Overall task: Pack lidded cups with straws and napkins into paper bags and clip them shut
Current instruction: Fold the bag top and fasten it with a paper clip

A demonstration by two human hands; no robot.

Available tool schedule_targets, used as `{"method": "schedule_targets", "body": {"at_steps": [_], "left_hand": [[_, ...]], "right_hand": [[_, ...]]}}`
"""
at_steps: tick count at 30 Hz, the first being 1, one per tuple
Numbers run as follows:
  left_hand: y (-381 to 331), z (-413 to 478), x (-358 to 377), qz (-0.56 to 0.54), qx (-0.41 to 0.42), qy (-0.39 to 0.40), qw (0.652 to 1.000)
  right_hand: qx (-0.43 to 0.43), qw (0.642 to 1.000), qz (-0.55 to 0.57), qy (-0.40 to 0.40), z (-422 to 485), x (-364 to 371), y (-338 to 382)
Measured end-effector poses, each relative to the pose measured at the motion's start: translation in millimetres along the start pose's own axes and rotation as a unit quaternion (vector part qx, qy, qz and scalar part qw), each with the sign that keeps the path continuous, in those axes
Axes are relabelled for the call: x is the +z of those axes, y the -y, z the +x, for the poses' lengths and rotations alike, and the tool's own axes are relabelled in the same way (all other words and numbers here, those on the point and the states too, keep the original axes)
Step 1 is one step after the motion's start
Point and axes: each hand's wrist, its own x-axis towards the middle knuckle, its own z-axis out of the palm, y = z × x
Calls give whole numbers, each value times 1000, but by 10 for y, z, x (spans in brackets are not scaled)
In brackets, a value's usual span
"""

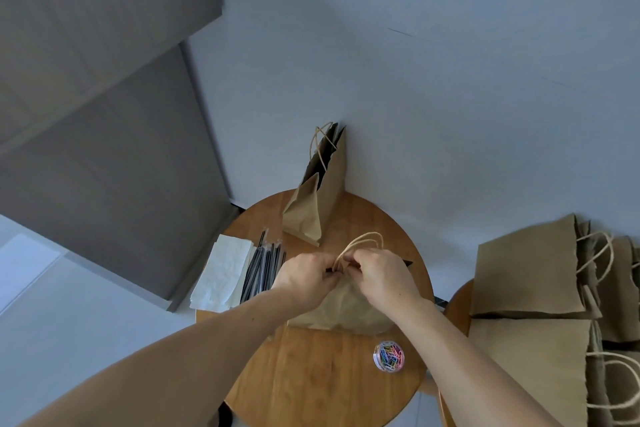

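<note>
Paper clips fill a small tub (388,356) low on the round worktop (311,374). Mid-frame, the left hand (304,276) and right hand (377,274) pinch shut the top of a brown bag (346,308) below its twine handles (363,243). Thin paper probably creases and tears easily, so hold the folded rim. Straws (261,267), napkins (221,274) and another bag (322,191) lie beyond.

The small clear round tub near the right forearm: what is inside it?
The small clear round tub on the round wooden table holds many coloured paper clips, pink, blue, green and yellow. Whether it has a lid cannot be told.
</note>
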Motion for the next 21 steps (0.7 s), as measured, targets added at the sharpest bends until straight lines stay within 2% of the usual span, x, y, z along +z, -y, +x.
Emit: {"method": "schedule_targets", "body": {"at_steps": [4, 8, 13, 21], "left_hand": [[-7, 8, 1, -1, 1, -2, 1000], [-7, 10, 3, 3, 4, -1, 1000], [-3, 7, 18, 5, 10, -8, 1000], [24, -19, 72, -15, 22, -38, 999]], "right_hand": [[6, 1000, 1, 13, -19, 14, -29], [21, 998, 51, -11, -16, -22, -41], [31, 998, 59, -15, -21, -6, -28], [21, 999, 20, 24, -15, 47, -41]]}}
